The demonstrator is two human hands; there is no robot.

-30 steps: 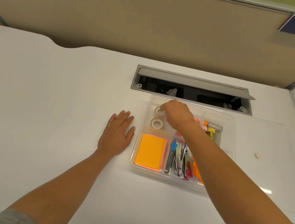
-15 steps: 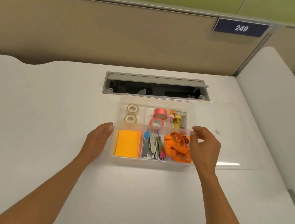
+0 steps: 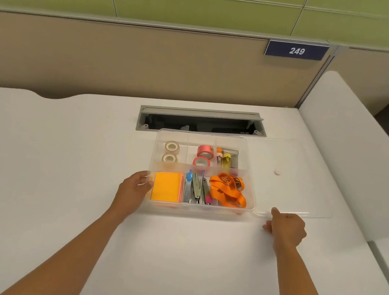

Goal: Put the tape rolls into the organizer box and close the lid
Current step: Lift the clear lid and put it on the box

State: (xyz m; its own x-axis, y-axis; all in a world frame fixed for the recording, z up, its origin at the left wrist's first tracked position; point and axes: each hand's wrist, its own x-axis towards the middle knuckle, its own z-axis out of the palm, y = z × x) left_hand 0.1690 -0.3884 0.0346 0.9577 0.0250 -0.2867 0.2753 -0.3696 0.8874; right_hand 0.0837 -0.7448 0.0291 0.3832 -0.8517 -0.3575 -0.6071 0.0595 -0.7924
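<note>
Nearest the camera, the right hand (image 3: 286, 226) has dropped from the box's right wall, where it hovered half a second ago, to the near left corner of the clear lid (image 3: 299, 179), fingers curled, thumb and forefinger at its edge; whether they actually pinch it I cannot tell. The left hand (image 3: 135, 188) has closed in and now cups the left wall of the organizer box (image 3: 194, 211), fingers loosely bent against it. The lid lies flat on the white desk (image 3: 59, 178) at the box's 3 o'clock, touching it.

Inside, the near row holds orange sticky notes (image 3: 166, 186), staplers (image 3: 196, 187) and an orange lanyard (image 3: 227, 190). At 11 o'clock two white tape rolls (image 3: 170, 152) share a compartment; at 12 two pink tape rolls (image 3: 203, 157); at 1 small yellow items (image 3: 227, 159), too small to name.
</note>
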